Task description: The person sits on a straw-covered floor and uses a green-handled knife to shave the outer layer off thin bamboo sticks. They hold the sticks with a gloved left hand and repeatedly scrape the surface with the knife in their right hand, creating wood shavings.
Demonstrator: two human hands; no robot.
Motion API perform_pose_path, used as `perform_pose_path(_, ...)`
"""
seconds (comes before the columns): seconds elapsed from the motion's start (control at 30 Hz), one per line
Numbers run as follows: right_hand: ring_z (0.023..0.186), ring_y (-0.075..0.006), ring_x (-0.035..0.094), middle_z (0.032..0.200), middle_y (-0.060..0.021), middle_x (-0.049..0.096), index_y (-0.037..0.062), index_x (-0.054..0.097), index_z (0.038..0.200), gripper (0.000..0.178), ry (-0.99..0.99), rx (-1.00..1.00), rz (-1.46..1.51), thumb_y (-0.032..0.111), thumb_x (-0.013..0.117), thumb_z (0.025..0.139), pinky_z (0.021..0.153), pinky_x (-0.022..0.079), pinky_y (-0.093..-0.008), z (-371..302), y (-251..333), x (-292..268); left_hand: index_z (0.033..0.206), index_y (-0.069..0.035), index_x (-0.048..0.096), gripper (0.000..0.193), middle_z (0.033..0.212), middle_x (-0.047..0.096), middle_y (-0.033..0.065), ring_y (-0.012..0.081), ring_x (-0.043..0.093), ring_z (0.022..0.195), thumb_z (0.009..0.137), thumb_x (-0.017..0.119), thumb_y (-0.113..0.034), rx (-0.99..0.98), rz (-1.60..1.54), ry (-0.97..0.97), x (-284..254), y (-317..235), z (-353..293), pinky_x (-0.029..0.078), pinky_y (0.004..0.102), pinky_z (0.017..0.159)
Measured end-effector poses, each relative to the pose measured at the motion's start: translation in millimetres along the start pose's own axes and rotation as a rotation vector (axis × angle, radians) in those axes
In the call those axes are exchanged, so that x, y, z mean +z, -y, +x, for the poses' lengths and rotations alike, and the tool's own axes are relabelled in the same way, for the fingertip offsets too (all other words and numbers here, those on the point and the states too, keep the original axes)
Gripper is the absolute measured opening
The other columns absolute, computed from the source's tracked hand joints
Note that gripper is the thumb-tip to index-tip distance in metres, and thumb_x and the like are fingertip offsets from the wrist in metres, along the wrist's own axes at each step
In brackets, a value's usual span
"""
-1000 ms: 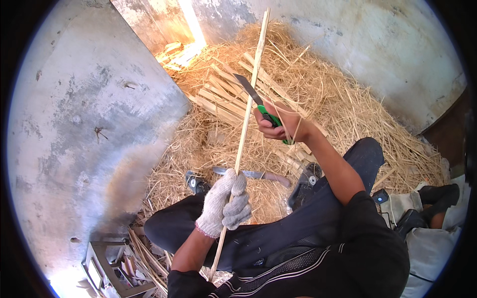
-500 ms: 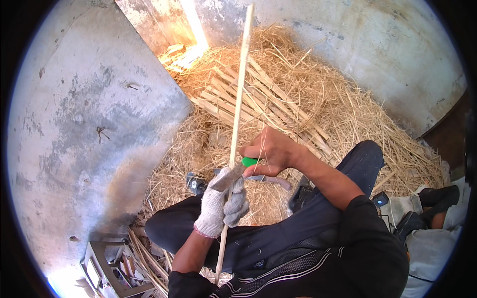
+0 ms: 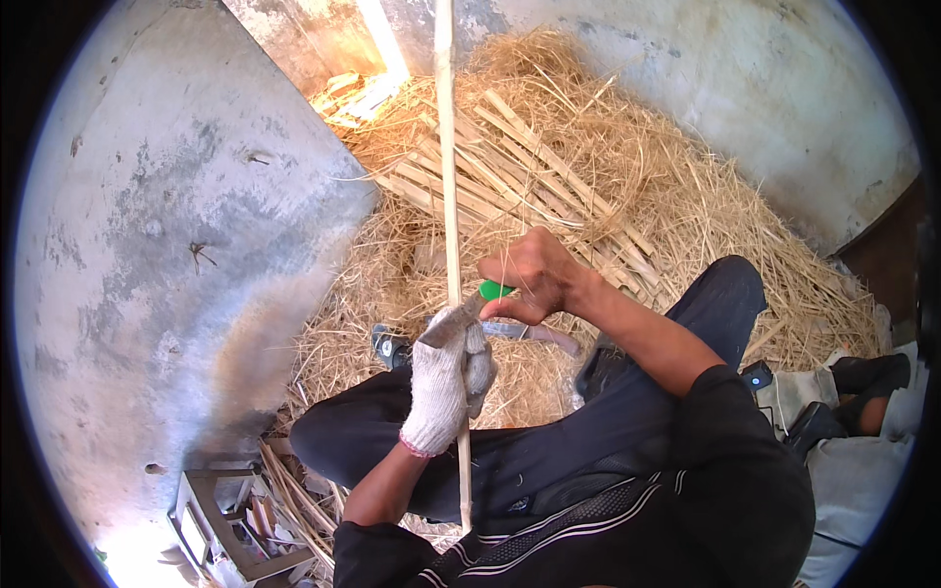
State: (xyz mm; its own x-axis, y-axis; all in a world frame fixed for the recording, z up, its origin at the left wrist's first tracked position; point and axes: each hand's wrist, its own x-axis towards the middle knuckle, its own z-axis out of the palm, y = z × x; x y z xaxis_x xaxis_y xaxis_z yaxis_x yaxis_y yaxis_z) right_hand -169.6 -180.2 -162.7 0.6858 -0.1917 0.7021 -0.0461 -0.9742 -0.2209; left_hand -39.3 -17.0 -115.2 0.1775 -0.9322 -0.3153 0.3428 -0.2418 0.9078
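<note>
The left hand (image 3: 443, 377), in a pale knitted glove, is closing its fingers around a thin wooden strip (image 3: 450, 186) at the centre of the frame. The bare right hand (image 3: 534, 279) is grasping the green handle of a knife (image 3: 496, 290), just right of centre, and its blade (image 3: 446, 326) is lying across the strip at the top of the glove.

The main danger, I judge, is sitting right there: the edge is staying very near the gloved fingers, so a slip off the wood could be cutting through the knit, which is probably giving little protection. A knot or uneven grain could be making the blade catch and jump; a loose hold could be letting the strip twist. Whether steel is actually touching the glove, I cannot tell. The lower end of the strip is pointing toward the black shirt (image 3: 637, 529) — a hard push downward could be jabbing the body. A second knife (image 3: 510, 330) is lying on the straw (image 3: 676, 186) below the right hand, where a dropping hand could be meeting it.

The strip's long axis is running almost upright through the frame, leaning slightly: its upper part is leaving at the top edge, left of centre, and its lower end is reaching the lap at lower centre. The blade is pointing to the lower left, crossing that axis obliquely.
</note>
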Motion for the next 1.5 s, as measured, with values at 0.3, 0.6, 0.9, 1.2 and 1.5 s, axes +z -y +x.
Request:
perform_pose_path(0.3,0.041,-0.0230,0.050,0.055,-0.0061,0.057,0.0115,0.059,0.071,0.043,-0.221,0.186,0.028,0.049,0.061,0.091,0.039,0.038,-0.0342,-4,-30,3,0.090,-0.008,0.049,0.032,0.049,0.041,0.0014,0.0099,0.036,0.033,0.104,0.045,-0.037,0.070,0.009,0.107,-3,13,0,0.025,0.0233,0.028)
perform_pose_path(0.6,0.043,-0.0162,0.033,0.053,-0.0047,0.035,0.0059,0.047,0.074,0.050,-0.314,0.404,0.191,0.047,0.043,0.102,0.044,0.033,-0.0339,4,-49,-19,0.084,-0.013,0.044,0.036,0.045,0.032,-0.0003,0.0103,0.026,0.030,0.103,0.042,-0.044,0.010,-0.036,0.194,10,14,4,0.020,0.0241,0.026)
perform_pose_path(0.9,0.042,-0.0097,0.035,0.052,0.0038,0.037,0.0114,0.045,0.067,0.067,0.007,0.418,0.682,0.071,0.032,0.094,0.039,0.027,-0.0272,2,-25,-18,0.084,-0.010,0.048,0.039,0.044,0.034,0.0014,0.0114,0.029,0.029,0.103,0.043,-0.043,0.090,-0.001,0.142,7,5,0,0.022,0.0250,0.026)
perform_pose_path(1.2,0.047,-0.0333,0.050,0.056,-0.0116,0.047,0.0061,0.051,0.074,0.062,0.053,0.107,0.149,0.065,0.046,0.092,0.045,0.038,-0.0401,2,-2,-9,0.084,-0.012,0.049,0.034,0.043,0.033,-0.0006,0.0118,0.029,0.026,0.103,0.043,-0.040,-0.111,-0.230,0.175,-1,-15,0,0.021,0.0249,0.025)
perform_pose_path(1.5,0.047,-0.0279,0.054,0.057,-0.0070,0.051,0.0075,0.058,0.080,0.056,0.082,0.016,0.093,0.064,0.058,0.085,0.046,0.041,-0.0371,-1,-1,-10,0.083,-0.011,0.049,0.032,0.042,0.032,-0.0007,0.0116,0.029,0.027,0.103,0.044,-0.036,-0.152,-0.147,0.156,-2,-22,-2,0.020,0.0253,0.025)
